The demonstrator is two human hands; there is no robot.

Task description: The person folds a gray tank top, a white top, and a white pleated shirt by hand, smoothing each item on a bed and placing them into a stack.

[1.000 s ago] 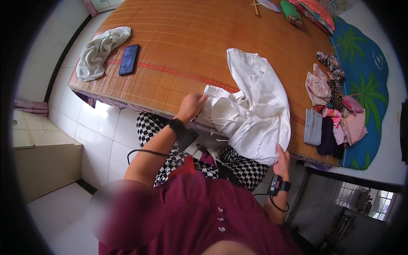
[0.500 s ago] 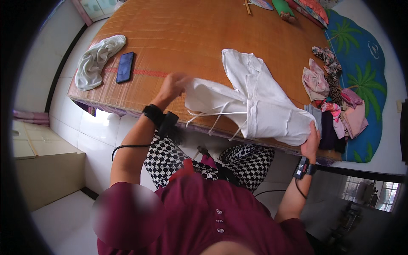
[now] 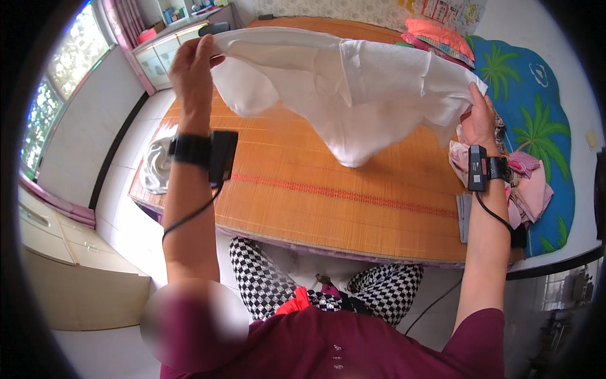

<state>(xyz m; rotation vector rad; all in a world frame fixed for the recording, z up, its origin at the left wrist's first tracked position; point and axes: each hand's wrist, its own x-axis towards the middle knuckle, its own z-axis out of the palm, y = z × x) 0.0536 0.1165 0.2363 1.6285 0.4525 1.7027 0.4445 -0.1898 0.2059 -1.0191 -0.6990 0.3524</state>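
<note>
A white garment (image 3: 391, 82) is stretched out in the air above the bed, its lower folds hanging down in the middle and smeared by motion. My left hand (image 3: 193, 76) is closed on its left end, raised high at the upper left. At the right end, my right hand (image 3: 481, 120) grips the other edge between thumb and fingers. What kind of garment it is cannot be made out. Both wrists carry black strapped devices with cables.
Below lies a bed with a woven brown mat (image 3: 341, 215). A crumpled white cloth (image 3: 158, 167) rests at its left edge. Folded pink clothes (image 3: 529, 183) are piled at the right, beside a blue palm-tree panel (image 3: 549, 139). Pillows (image 3: 439, 41) sit at the far right.
Both hands have lifted the white garment up and away from me, off the mat. My left hand has swung up and left, spreading it wider. The view has tilted up, showing the window.
</note>
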